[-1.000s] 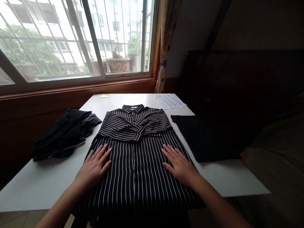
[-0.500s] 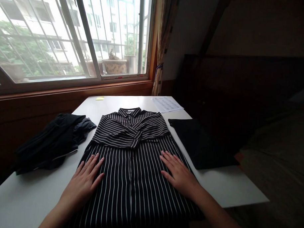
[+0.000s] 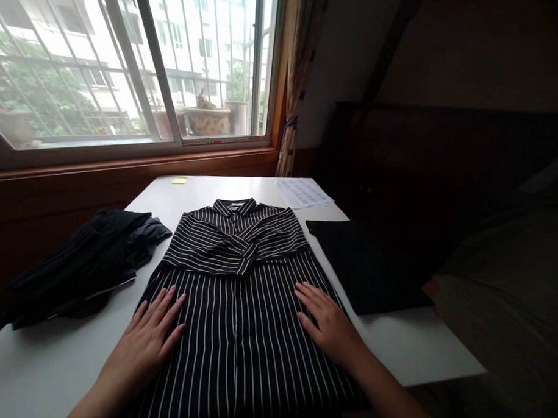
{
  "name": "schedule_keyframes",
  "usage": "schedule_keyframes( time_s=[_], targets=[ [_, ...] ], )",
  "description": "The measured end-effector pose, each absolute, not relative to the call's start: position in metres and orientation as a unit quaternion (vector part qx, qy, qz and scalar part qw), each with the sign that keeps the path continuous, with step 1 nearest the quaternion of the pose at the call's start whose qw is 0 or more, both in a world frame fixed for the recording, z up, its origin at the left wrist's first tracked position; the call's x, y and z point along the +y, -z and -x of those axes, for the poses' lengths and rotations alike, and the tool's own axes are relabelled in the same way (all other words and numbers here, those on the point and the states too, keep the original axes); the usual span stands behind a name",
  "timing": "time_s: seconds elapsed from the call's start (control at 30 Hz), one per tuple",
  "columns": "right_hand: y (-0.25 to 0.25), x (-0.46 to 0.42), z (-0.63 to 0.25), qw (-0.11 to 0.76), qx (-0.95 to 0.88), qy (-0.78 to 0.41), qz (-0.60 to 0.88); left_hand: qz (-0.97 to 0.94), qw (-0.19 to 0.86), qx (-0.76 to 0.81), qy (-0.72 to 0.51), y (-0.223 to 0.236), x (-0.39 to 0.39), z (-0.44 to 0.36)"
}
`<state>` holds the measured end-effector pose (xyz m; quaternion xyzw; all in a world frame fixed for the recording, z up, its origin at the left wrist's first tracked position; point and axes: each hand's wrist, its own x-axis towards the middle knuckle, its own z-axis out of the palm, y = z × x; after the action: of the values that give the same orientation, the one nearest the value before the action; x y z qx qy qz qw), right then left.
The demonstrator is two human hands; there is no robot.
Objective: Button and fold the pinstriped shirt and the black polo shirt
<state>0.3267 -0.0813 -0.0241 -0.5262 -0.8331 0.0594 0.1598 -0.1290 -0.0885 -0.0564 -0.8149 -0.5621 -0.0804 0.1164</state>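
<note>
A black shirt with white stripes (image 3: pixel 241 305) lies flat on a white table (image 3: pixel 45 359), collar at the far end and both sleeves folded across the chest. My left hand (image 3: pixel 149 335) rests flat on the shirt's left edge, fingers spread and open. My right hand (image 3: pixel 325 320) lies flat on the shirt's right side, fingers stretched out and open. Neither hand holds anything. The shirt's lower hem hangs over the table's near edge.
A crumpled black garment (image 3: pixel 80 263) lies at the table's left. A flat black cloth (image 3: pixel 363 267) lies at the right. A printed sheet (image 3: pixel 302 191) and a yellow sticky note (image 3: pixel 179 180) sit at the far end. A barred window (image 3: pixel 128 63) is behind; dark furniture stands to the right.
Both hands have slid slightly toward me along the shirt, the left one more, onto its left edge. The camera view has shifted a little rightward.
</note>
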Motion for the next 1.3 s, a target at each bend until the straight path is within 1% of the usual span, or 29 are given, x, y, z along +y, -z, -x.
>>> schedule_keyframes(
  time_s=[0.13, 0.43, 0.7, 0.97, 1.07, 1.2, 1.3],
  targets=[
    [0.024, -0.081, -0.327, 0.178, -0.829, -0.056, 0.527, 0.815, 0.120, -0.560, 0.085, 0.057, -0.089, 0.129],
    [0.028, -0.080, -0.327, 0.190, -0.811, -0.024, 0.553, 0.817, 0.119, -0.561, 0.069, 0.055, -0.090, 0.130],
    [0.033, -0.078, -0.336, 0.240, -0.748, 0.060, 0.616, 0.818, 0.128, -0.558, 0.064, 0.052, -0.090, 0.128],
    [0.039, -0.093, -0.358, 0.220, -0.705, 0.116, 0.665, 0.816, 0.123, -0.560, 0.068, 0.056, -0.089, 0.131],
    [0.042, -0.100, -0.365, 0.212, -0.693, 0.086, 0.683, 0.817, 0.119, -0.559, 0.076, 0.058, -0.088, 0.132],
    [0.048, -0.104, -0.374, 0.216, -0.678, -0.011, 0.703, 0.821, 0.109, -0.554, 0.081, 0.059, -0.087, 0.135],
    [0.047, -0.106, -0.382, 0.226, -0.689, -0.083, 0.684, 0.830, 0.088, -0.547, 0.070, 0.054, -0.085, 0.141]
  ],
)
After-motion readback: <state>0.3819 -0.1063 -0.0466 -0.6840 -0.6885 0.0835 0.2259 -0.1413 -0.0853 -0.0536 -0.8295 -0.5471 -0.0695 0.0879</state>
